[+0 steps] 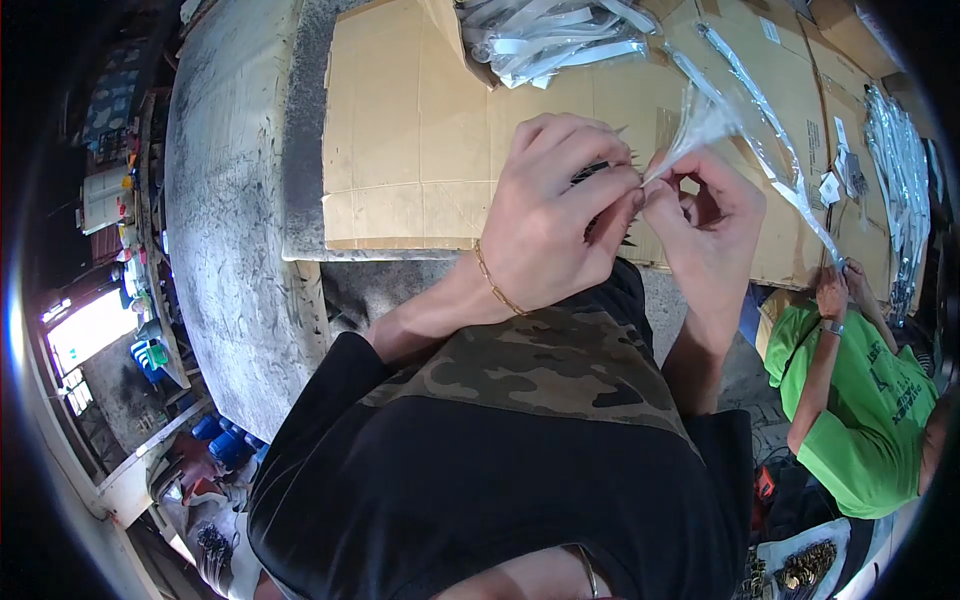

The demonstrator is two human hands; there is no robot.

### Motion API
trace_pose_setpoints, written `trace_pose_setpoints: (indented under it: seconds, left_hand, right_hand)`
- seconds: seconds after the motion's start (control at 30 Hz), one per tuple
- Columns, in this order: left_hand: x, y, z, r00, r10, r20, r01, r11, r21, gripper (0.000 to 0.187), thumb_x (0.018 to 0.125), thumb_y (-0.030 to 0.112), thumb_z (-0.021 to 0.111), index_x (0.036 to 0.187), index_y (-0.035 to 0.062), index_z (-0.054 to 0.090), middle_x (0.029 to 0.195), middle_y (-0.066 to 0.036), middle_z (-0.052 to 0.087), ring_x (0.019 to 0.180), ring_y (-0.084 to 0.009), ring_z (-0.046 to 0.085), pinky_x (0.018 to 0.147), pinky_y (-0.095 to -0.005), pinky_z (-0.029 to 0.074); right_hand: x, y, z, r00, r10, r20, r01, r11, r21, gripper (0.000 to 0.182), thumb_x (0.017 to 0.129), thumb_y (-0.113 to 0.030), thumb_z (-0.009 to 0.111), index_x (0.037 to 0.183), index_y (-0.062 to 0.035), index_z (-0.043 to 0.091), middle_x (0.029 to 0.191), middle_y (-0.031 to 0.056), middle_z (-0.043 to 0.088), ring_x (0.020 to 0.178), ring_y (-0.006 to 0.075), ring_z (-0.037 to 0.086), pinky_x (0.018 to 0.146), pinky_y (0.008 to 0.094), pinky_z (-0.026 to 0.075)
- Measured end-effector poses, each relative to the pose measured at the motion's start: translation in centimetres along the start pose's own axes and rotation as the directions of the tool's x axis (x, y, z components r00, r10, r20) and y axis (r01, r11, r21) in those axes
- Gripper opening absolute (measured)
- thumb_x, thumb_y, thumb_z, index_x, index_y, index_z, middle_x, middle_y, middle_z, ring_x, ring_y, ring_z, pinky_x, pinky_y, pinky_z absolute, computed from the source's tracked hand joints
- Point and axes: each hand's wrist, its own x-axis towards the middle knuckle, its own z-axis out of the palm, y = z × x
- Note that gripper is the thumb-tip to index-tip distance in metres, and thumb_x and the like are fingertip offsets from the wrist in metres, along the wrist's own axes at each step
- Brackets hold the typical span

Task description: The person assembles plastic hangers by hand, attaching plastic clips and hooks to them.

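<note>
My left hand (555, 215), with a gold chain bracelet (498, 283) at the wrist, is closed around a dark spiky item (590, 174), mostly hidden by the fingers. Fingertips of both hands meet in a pinch. Between thumb and forefinger, my right hand (705, 212) grips the narrow end of a translucent white plastic piece (706, 128), which fans out up and to the right. Both hands are held over the near edge of a cardboard sheet (400, 150).
Clear bags with white strips (560, 40) lie at the top. A co-worker in a green shirt (860, 410) handles a long wrapped strip (800, 195) on the right. More wrapped strips (898, 180) lie at the far right. A grey table surface (225, 200) extends left.
</note>
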Motion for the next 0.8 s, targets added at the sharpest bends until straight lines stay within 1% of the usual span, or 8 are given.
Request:
trace_pose_setpoints:
  seconds: [0.13, 0.2, 0.23, 0.3, 0.33, 0.4, 0.5, 0.8]
  left_hand:
    - [-0.4, -0.2, -0.4, 0.996, -0.046, 0.078, 0.055, 0.991, -0.120, 0.015, 0.070, -0.004, 0.067, 0.085, -0.0016, 0.066, 0.091, -0.011, 0.062, 0.084, -0.0245, 0.060, 0.075, -0.0318, 0.045]
    - [-0.7, 0.0, -0.6, 0.945, -0.274, 0.180, 0.321, 0.884, -0.339, 0.010, 0.077, -0.004, 0.064, 0.086, -0.0028, 0.065, 0.091, -0.011, 0.062, 0.084, -0.0188, 0.059, 0.076, -0.0294, 0.044]
    - [-0.7, 0.0, -0.8, 0.944, -0.276, 0.179, 0.323, 0.884, -0.339, 0.010, 0.077, -0.004, 0.064, 0.086, -0.0028, 0.065, 0.091, -0.011, 0.062, 0.084, -0.0188, 0.059, 0.076, -0.0294, 0.044]
    - [-0.5, -0.3, -1.0, 0.862, -0.406, 0.304, 0.507, 0.653, -0.562, 0.008, 0.079, 0.001, 0.065, 0.085, -0.0044, 0.064, 0.084, -0.008, 0.061, 0.074, -0.0144, 0.058, 0.068, -0.0263, 0.045]
    - [-0.4, -0.3, -1.1, 0.861, -0.408, 0.303, 0.507, 0.652, -0.563, 0.008, 0.079, 0.001, 0.065, 0.085, -0.0044, 0.064, 0.084, -0.008, 0.061, 0.074, -0.0144, 0.058, 0.068, -0.0263, 0.045]
    - [-0.3, -0.2, -1.4, 0.830, -0.407, 0.382, 0.555, 0.531, -0.640, 0.008, 0.085, 0.002, 0.061, 0.086, -0.0051, 0.064, 0.083, -0.006, 0.061, 0.074, -0.0077, 0.055, 0.066, -0.0222, 0.043]
    - [-0.2, 0.1, -2.2, 0.768, -0.439, 0.467, 0.639, 0.466, -0.612, 0.008, 0.086, 0.002, 0.060, 0.087, -0.0051, 0.063, 0.087, -0.008, 0.060, 0.081, -0.0121, 0.053, 0.074, -0.0236, 0.040]
    - [-0.7, -0.2, -2.2, 0.839, -0.310, 0.447, 0.532, 0.638, -0.556, 0.006, 0.085, 0.002, 0.060, 0.087, -0.0029, 0.061, 0.082, -0.006, 0.059, 0.074, -0.0111, 0.053, 0.068, -0.0254, 0.044]
  right_hand:
    - [-0.1, 0.3, 0.2, 0.997, 0.061, -0.050, -0.057, 0.996, 0.067, 0.010, 0.079, 0.008, 0.055, 0.085, 0.0028, 0.060, 0.080, -0.0011, 0.055, 0.065, 0.0015, 0.047, 0.055, 0.0146, 0.035]
    - [0.0, 0.0, 0.0, 0.998, 0.057, -0.010, -0.055, 0.992, 0.117, 0.006, 0.076, 0.007, 0.061, 0.080, 0.0032, 0.059, 0.075, 0.0009, 0.056, 0.067, 0.0031, 0.049, 0.053, 0.0169, 0.038]
    - [0.0, 0.1, 0.1, 0.998, 0.058, -0.008, -0.056, 0.992, 0.117, 0.006, 0.076, 0.007, 0.061, 0.080, 0.0032, 0.059, 0.075, 0.0009, 0.056, 0.067, 0.0031, 0.049, 0.053, 0.0169, 0.038]
    - [0.1, 0.2, 0.2, 0.991, -0.116, -0.069, 0.121, 0.990, 0.068, 0.012, 0.074, 0.008, 0.063, 0.084, 0.0018, 0.063, 0.077, 0.0036, 0.058, 0.065, 0.0054, 0.050, 0.052, 0.0185, 0.039]
    - [0.1, 0.2, 0.2, 0.991, -0.115, -0.067, 0.120, 0.991, 0.067, 0.012, 0.074, 0.008, 0.063, 0.084, 0.0018, 0.063, 0.077, 0.0036, 0.058, 0.065, 0.0054, 0.050, 0.052, 0.0185, 0.039]
    - [0.1, 0.1, -0.1, 0.883, -0.464, -0.069, 0.428, 0.857, -0.288, 0.019, 0.071, 0.008, 0.068, 0.087, -0.0005, 0.066, 0.080, 0.0067, 0.059, 0.062, 0.0107, 0.052, 0.051, 0.0208, 0.040]
    - [0.4, 0.2, -0.5, 0.776, -0.630, 0.031, 0.586, 0.702, -0.406, 0.024, 0.066, 0.008, 0.071, 0.087, -0.0024, 0.067, 0.080, 0.0071, 0.058, 0.063, 0.0152, 0.053, 0.050, 0.0226, 0.040]
    - [1.2, -0.5, -1.2, 0.647, -0.681, 0.343, 0.741, 0.456, -0.493, 0.023, 0.061, 0.006, 0.070, 0.081, -0.0008, 0.062, 0.078, 0.0068, 0.053, 0.063, 0.0212, 0.054, 0.049, 0.0303, 0.043]
